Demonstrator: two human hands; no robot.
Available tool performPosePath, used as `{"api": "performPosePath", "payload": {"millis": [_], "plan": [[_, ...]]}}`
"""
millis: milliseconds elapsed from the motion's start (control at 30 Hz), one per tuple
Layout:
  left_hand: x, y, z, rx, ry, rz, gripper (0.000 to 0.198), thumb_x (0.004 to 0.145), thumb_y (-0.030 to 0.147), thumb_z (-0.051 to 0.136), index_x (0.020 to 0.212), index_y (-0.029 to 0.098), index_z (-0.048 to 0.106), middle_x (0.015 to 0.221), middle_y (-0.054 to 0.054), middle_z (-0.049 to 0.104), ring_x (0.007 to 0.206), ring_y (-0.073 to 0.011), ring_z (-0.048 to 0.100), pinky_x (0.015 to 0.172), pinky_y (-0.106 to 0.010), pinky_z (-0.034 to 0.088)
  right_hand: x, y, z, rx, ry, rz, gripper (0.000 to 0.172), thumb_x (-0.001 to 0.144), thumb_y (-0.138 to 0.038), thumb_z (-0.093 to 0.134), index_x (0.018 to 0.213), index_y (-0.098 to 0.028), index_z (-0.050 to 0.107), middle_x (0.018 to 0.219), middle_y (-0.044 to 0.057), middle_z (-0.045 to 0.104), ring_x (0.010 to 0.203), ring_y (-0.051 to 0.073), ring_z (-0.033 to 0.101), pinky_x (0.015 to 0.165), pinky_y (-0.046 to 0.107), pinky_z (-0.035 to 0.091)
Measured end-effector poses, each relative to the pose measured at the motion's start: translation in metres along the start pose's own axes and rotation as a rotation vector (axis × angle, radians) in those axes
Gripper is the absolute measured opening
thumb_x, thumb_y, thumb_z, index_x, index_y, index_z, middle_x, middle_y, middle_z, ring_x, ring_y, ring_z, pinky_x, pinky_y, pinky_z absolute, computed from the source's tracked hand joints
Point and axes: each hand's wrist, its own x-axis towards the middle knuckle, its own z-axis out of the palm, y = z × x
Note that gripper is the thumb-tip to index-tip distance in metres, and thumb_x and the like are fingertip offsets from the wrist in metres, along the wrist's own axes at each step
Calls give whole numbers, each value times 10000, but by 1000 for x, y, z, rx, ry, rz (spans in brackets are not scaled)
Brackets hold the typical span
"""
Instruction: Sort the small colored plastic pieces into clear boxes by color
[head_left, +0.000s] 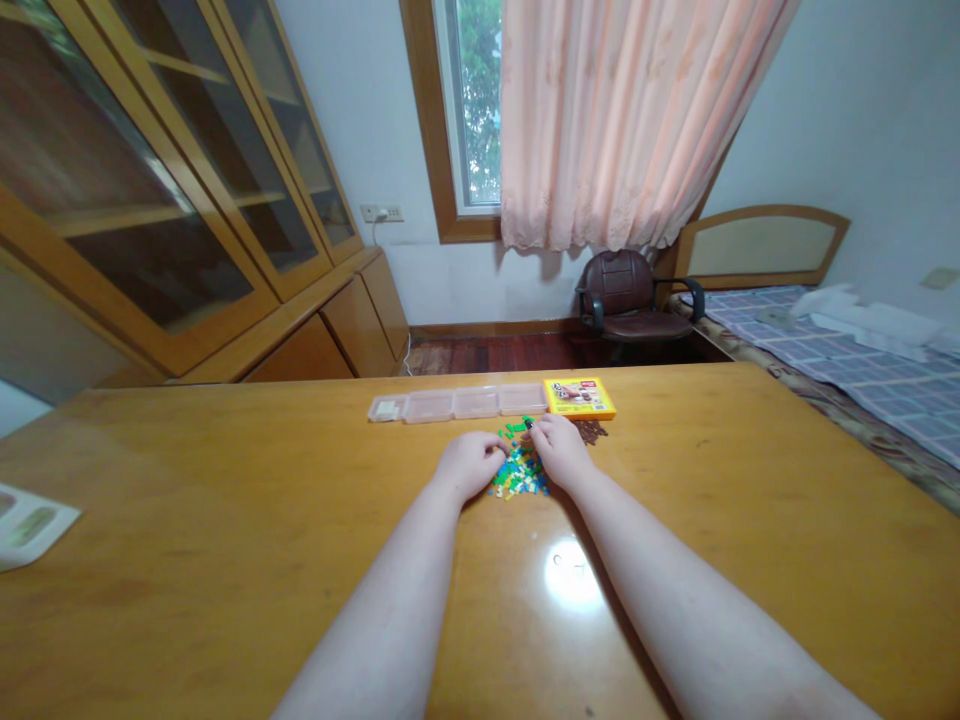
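Note:
A loose pile of tiny plastic building bricks [517,478] in green, blue, yellow and white lies on the wooden table between my hands. My left hand [469,466] rests at the pile's left edge with its fingers curled inward; whatever is in them is too small to make out. On the opposite side, my right hand [561,452] has its fingers bent together. A small dark piece [529,425] shows at its fingertips. Just beyond the pile lie some separate green bricks [513,431]. Brown bricks [592,432] spread beyond my right hand, partly hidden by it.
Joined clear plastic trays [431,406] form a row beyond my hands, with a yellow box [581,398] at their right end. A white slotted object [30,525] sits at the table's left edge. Past the table [225,500] are a glass-fronted cabinet, a chair [622,295] and a bed.

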Motion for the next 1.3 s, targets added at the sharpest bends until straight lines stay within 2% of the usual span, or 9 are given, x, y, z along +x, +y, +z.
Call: {"api": "performPosePath", "payload": {"millis": [267,367,533,700,867,1000,1167,1300], "plan": [[2,2,1,18,-26,-88,363,792,230,471,1093,236,675,1142,-26,662,1071,-192,583,932,-280,411,0,-1,-1,-67,-33,68,417,932,-281,341,763,-182,709,766,51,633,794,170,554,720,254,364],[2,2,2,-16,-1,-71,399,785,206,473,1142,241,647,1169,-22,647,1082,-189,578,930,-273,415,0,-1,0,-37,-63,37,422,931,-281,344,762,-199,722,773,40,639,796,162,555,734,250,366],[1,1,2,-31,-15,21,365,762,199,476,1056,255,685,1003,-8,708,911,-184,626,820,-262,459,0,-2,0,13,-58,11,416,920,-250,353,735,-195,721,766,35,638,796,155,554,743,243,364],[1,-2,4,-11,-23,90,320,756,203,474,957,251,717,976,1,711,908,-179,621,818,-254,451,0,-1,0,21,-49,20,419,925,-253,341,756,-186,719,762,40,636,783,156,548,726,245,359],[2,-3,4,29,-6,28,317,766,222,465,955,258,716,1015,-5,705,945,-189,617,831,-265,438,0,-2,0,22,-62,-21,396,934,-293,354,837,-184,722,790,44,637,790,160,545,724,247,359],[2,-3,3,53,68,-34,329,764,230,470,1001,257,696,984,-17,709,889,-183,620,778,-258,433,-1,-4,0,41,-69,-30,389,928,-280,370,805,-203,730,781,37,636,789,159,544,728,248,354],[2,-3,2,126,73,-73,277,807,306,446,813,212,707,801,-35,702,755,-178,604,660,-250,409,0,-1,1,62,-52,-13,422,934,-278,357,748,-186,725,774,40,639,781,152,545,734,240,349],[2,-5,4,97,45,-95,286,812,299,452,905,239,715,932,-31,713,857,-184,619,738,-255,425,0,1,2,37,-39,19,418,930,-261,360,749,-175,727,769,46,640,769,149,545,728,236,346]]}}
